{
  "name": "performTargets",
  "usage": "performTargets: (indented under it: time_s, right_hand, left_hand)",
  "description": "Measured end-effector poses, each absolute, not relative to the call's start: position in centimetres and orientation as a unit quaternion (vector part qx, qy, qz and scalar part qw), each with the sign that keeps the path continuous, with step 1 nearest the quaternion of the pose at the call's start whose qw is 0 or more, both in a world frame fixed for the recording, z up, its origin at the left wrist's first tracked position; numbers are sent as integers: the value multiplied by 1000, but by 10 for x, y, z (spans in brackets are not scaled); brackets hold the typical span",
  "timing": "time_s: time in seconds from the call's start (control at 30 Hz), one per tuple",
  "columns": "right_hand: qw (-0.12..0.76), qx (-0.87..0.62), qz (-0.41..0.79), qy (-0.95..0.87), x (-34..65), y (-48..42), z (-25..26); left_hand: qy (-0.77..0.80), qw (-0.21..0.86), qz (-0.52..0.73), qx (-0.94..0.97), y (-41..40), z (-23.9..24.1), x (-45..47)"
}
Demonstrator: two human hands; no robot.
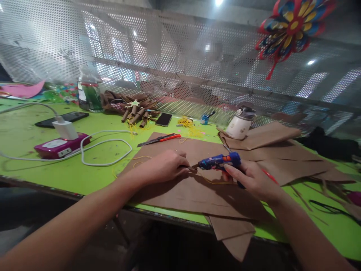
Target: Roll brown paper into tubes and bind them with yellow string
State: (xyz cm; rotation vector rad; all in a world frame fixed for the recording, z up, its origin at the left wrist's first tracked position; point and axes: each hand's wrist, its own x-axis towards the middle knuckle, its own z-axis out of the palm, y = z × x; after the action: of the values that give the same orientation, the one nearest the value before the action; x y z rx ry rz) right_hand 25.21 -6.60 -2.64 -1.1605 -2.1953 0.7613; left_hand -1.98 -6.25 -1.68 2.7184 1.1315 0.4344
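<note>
My right hand (249, 178) is wrapped round a blue glue gun (220, 162), its nozzle pointing left. In my left hand (169, 164) the fingers pinch a small brown paper piece (191, 169), mostly hidden by them. The nozzle is at this piece; whether they touch I cannot tell. Both hands are over a large brown paper sheet (180, 195) on the green table (104, 180). A thin yellow string (211, 182) runs beneath the glue gun. Behind my left hand lies a utility knife with an orange-red handle (169, 138).
At left stand a purple power strip (62, 146) with a white charger (64, 129) and a looped white cable (105, 164). Rolled brown paper pieces (138, 113), a phone (163, 119) and a white jug (239, 124) line the back. Folded brown paper (284, 162) covers the right.
</note>
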Motion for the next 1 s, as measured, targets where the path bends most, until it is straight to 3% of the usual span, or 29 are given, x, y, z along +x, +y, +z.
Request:
performTargets:
  time_s: [1.0]
  right_hand:
    - [262,-440,243,-824,253,-69,-22]
  left_hand:
    - [378,84,143,911,-64,-14,-20]
